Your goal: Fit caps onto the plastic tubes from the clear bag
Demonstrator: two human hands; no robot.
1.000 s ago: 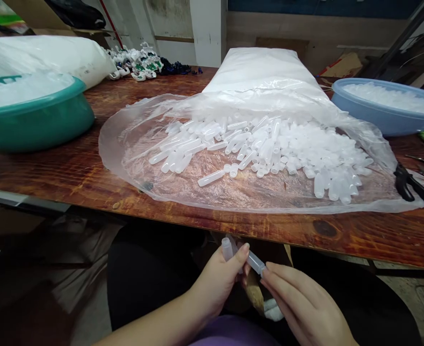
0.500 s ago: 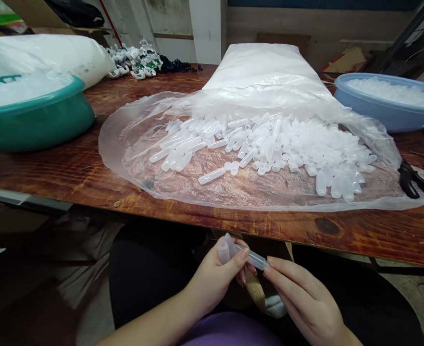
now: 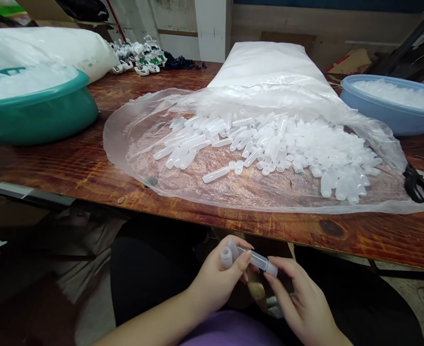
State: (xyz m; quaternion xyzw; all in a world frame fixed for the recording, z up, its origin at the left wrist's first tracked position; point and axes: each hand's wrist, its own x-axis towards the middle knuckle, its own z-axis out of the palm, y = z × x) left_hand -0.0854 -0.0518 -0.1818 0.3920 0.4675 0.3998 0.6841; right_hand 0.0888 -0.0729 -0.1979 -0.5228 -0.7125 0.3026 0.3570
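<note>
Below the table edge, my left hand (image 3: 217,271) is closed around a few translucent plastic tubes, one of them a short tube (image 3: 226,258) with its open end up. A longer clear tube (image 3: 257,260) points from my left thumb and fingers toward the right. My right hand (image 3: 305,298) pinches the frosted right end of that tube between thumb and index finger. On the table, a pile of similar white translucent pieces (image 3: 269,139) lies on a clear plastic sheet (image 3: 183,185). One tube (image 3: 215,175) lies at the pile's front.
A green basin (image 3: 42,113) stands at the left and a blue basin (image 3: 395,108) at the right, both holding white pieces. Behind the pile lies a large white bag (image 3: 262,62). Black-handled pliers (image 3: 419,185) rest at the right. White and green parts (image 3: 145,57) sit at the back left.
My right fingers have spread slightly and shifted, and the frosted end of the long tube now shows between them. The view has moved a little.
</note>
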